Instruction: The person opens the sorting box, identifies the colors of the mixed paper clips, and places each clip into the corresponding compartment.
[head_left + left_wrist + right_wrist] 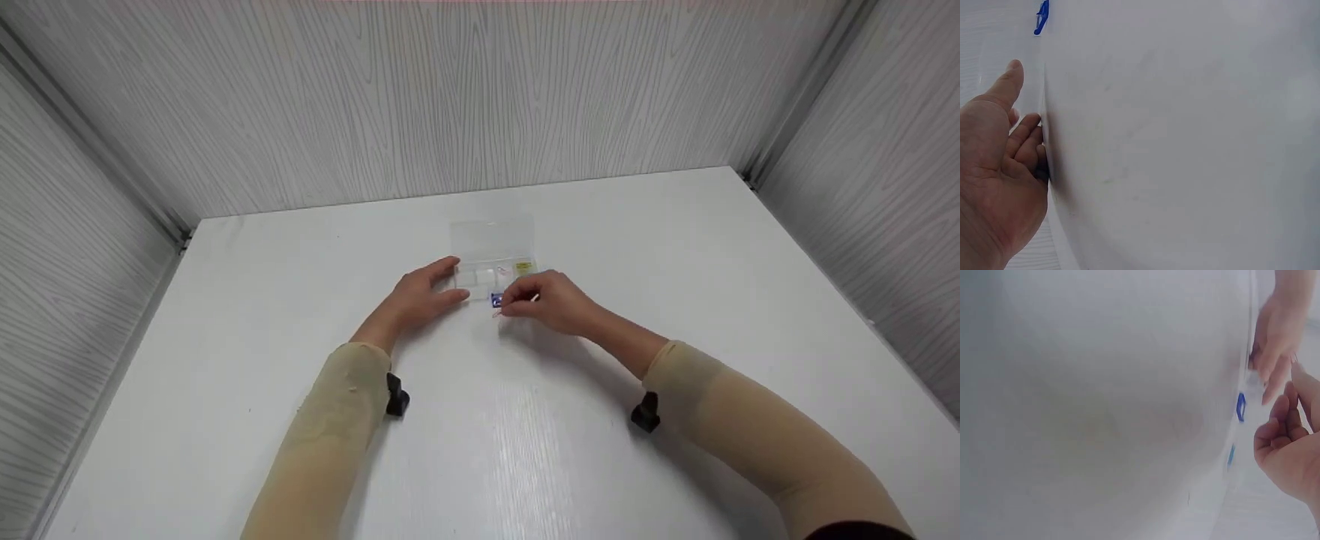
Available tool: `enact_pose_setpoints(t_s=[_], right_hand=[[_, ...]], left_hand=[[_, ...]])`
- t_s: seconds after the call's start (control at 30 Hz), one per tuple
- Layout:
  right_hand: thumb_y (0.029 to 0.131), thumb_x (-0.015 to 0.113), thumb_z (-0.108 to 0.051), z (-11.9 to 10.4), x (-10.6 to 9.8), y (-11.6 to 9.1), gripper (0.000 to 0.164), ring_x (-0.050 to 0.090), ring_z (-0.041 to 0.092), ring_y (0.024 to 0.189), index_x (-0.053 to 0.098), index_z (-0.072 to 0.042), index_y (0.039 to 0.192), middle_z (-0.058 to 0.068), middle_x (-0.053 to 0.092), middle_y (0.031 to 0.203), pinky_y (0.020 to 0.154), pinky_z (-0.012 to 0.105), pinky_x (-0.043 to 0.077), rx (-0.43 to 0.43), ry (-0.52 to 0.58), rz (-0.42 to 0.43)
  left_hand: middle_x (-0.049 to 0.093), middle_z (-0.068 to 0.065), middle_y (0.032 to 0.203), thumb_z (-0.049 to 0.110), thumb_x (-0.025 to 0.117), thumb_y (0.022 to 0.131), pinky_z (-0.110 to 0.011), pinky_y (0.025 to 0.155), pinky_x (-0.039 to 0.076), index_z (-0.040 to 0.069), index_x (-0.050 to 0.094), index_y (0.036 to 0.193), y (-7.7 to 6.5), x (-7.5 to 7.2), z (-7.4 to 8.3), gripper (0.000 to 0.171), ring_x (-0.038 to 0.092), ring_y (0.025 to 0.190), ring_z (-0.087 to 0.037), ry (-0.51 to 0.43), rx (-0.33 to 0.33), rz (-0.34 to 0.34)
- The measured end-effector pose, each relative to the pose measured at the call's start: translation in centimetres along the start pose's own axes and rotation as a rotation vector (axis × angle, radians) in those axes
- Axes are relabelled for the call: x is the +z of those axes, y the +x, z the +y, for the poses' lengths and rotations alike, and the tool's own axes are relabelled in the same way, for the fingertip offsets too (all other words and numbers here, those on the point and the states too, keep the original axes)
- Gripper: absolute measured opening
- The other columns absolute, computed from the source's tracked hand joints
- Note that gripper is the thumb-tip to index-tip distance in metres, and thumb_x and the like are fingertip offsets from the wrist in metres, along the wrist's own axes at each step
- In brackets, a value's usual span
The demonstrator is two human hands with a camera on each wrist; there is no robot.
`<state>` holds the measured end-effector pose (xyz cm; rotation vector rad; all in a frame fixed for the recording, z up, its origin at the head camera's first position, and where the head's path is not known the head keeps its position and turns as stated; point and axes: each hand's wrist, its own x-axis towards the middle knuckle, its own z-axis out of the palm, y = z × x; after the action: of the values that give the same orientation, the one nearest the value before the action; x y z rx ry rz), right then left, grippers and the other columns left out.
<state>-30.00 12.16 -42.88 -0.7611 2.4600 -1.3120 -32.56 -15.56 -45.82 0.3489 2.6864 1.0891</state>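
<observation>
A small clear plastic compartment box (466, 292) lies on the table with its see-through lid (491, 238) raised toward the back. My left hand (421, 298) rests at the box's left side, thumb and forefinger extended along it. Over the front right of the box, my right hand (553, 301) pinches a tiny thin piece with fine reddish legs (1293, 358); its exact kind is too small to tell. Beside those fingertips is a blue-and-white piece (496, 300) at the box's front. A yellow piece (523, 267) shows in the back right compartment.
The white table (480, 442) spreads around the box. Pale wood-grain panels (480, 97) stand at the back and both sides. A black wrist mount (397, 395) sits on the left sleeve, and another mount (646, 412) on the right.
</observation>
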Motion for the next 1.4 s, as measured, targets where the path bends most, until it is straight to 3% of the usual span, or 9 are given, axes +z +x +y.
enact_pose_setpoints(t_s=[0.23, 0.4, 0.9, 1.13, 1.4], right_hand=[[0.098, 0.079, -0.015, 1.3, -2.0, 1.9, 0.007, 0.061, 0.018, 0.093, 0.081, -0.01, 0.103, 0.001, 0.075, 0.101, 0.077, 0.026, 0.051, 0.094, 0.058, 0.259], [0.098, 0.079, -0.014, 2.1, -2.5, 3.2, 0.009, 0.061, 0.018, 0.094, 0.081, -0.009, 0.104, 0.004, 0.075, 0.102, 0.081, 0.028, 0.051, 0.153, 0.096, 0.35], [0.101, 0.075, -0.017, 2.4, -1.3, 5.4, 0.014, 0.062, 0.019, 0.101, 0.081, -0.01, 0.11, 0.004, 0.074, 0.11, 0.09, 0.033, 0.054, 0.267, 0.076, 0.356], [0.102, 0.072, -0.019, 2.9, -1.9, 4.1, 0.018, 0.061, 0.019, 0.1, 0.079, -0.01, 0.117, 0.005, 0.073, 0.111, 0.088, 0.031, 0.052, 0.241, 0.085, 0.387], [0.104, 0.071, -0.024, 2.8, -3.2, 1.2, 0.034, 0.058, 0.025, 0.105, 0.07, -0.006, 0.133, 0.01, 0.068, 0.113, 0.092, 0.036, 0.05, 0.22, -0.045, 0.42]], left_hand=[[0.044, 0.0, 0.166, 0.048, 0.068, 0.102, -0.047, 0.129, 0.019, 0.025, 0.038, 0.167, -0.2, 0.0, 0.1, 0.074, 0.027, 0.159, -0.025, -0.009, -0.015, 0.0], [0.044, 0.002, 0.166, 0.049, 0.069, 0.102, -0.047, 0.129, 0.019, 0.027, 0.039, 0.166, -0.1, 0.2, 0.2, 0.074, 0.027, 0.159, -0.024, -0.017, -0.025, 0.005], [0.045, 0.003, 0.165, 0.049, 0.068, 0.102, -0.047, 0.128, 0.021, 0.029, 0.039, 0.166, -0.1, 0.2, 0.1, 0.073, 0.028, 0.159, -0.024, -0.019, -0.036, 0.007], [0.045, 0.002, 0.166, 0.048, 0.068, 0.102, -0.046, 0.129, 0.021, 0.027, 0.038, 0.166, -0.2, 0.2, 0.6, 0.073, 0.028, 0.159, -0.024, -0.013, -0.018, -0.003], [0.038, -0.001, 0.17, 0.046, 0.067, 0.104, -0.048, 0.129, 0.02, 0.028, 0.033, 0.168, -0.5, 0.0, 0.9, 0.075, 0.025, 0.16, -0.026, -0.014, -0.03, -0.011]])
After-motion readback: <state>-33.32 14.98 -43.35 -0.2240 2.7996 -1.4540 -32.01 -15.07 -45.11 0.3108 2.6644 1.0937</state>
